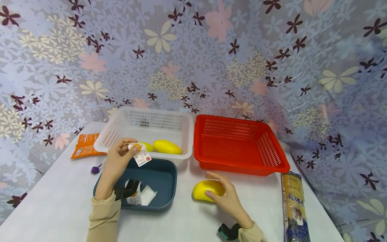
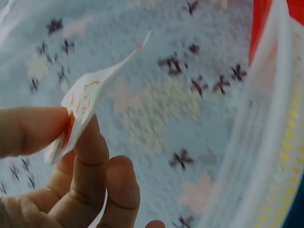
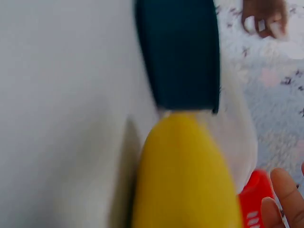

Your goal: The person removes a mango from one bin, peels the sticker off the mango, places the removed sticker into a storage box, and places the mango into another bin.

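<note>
My left hand [image 1: 118, 162] pinches a small white paper packet with printing [image 1: 142, 158] between thumb and fingers, above the front rim of the white basket [image 1: 115, 137]. In the left wrist view this packet [image 2: 90, 95] looks thin and bent. My right hand [image 1: 226, 196] is at a yellow mango [image 1: 200, 191] on the table, its thumb by the near side and fingers spread over the far side. The right wrist view shows the mango [image 3: 183, 175] large, with the fingertips [image 3: 285, 190] off to its right; firm contact cannot be told.
Two yellow mangoes [image 1: 167, 147] lie in the white basket. A red basket [image 1: 239, 168] stands beside it. White packets [image 1: 148, 195] lie in the dark blue bin [image 1: 167, 201]. An orange bag [image 1: 86, 146], a purple lollipop [image 1: 95, 169] and a long yellow-blue packet [image 1: 294, 205] flank them.
</note>
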Demonstrator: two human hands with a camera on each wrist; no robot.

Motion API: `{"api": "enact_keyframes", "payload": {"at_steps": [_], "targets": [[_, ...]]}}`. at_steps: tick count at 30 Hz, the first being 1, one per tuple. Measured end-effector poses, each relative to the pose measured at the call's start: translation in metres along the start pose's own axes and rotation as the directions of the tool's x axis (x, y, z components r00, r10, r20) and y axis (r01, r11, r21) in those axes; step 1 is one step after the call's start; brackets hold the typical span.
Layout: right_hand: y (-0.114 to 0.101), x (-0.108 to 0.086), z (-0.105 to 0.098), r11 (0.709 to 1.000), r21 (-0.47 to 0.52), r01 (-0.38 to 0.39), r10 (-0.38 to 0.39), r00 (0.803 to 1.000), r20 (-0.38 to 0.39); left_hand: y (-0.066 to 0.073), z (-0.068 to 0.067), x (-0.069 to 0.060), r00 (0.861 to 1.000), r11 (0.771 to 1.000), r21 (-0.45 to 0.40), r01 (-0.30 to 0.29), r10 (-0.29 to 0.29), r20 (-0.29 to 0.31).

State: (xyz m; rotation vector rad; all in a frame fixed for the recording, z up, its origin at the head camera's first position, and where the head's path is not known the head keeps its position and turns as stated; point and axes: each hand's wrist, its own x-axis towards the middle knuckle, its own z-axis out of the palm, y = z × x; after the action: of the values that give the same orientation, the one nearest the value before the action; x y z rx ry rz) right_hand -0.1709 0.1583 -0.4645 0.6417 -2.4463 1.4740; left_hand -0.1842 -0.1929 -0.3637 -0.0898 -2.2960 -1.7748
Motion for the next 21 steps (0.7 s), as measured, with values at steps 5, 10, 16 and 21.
{"api": "enact_keyframes", "payload": {"at_steps": [5,10,16,21], "targets": [[-0.011,0.006,0.006,0.999,0.052,0.014,-0.016,1.0,0.022,-0.018,-0.014,0.011,0.995,0.993,-0.063,0.097,-0.098,-0.017],[-0.021,0.013,0.013,0.995,0.076,0.061,-0.064,0.997,0.045,-0.039,-0.023,0.016,0.992,0.982,-0.145,0.126,-0.123,0.027],[-0.037,0.025,0.025,0.996,0.093,0.004,-0.018,0.988,0.151,-0.058,-0.026,0.015,0.986,0.968,-0.229,0.098,-0.063,0.157],[-0.058,0.038,0.04,0.989,0.117,-0.089,0.058,0.969,0.241,-0.062,-0.027,0.018,0.98,0.982,-0.17,0.084,-0.05,0.194]]}}
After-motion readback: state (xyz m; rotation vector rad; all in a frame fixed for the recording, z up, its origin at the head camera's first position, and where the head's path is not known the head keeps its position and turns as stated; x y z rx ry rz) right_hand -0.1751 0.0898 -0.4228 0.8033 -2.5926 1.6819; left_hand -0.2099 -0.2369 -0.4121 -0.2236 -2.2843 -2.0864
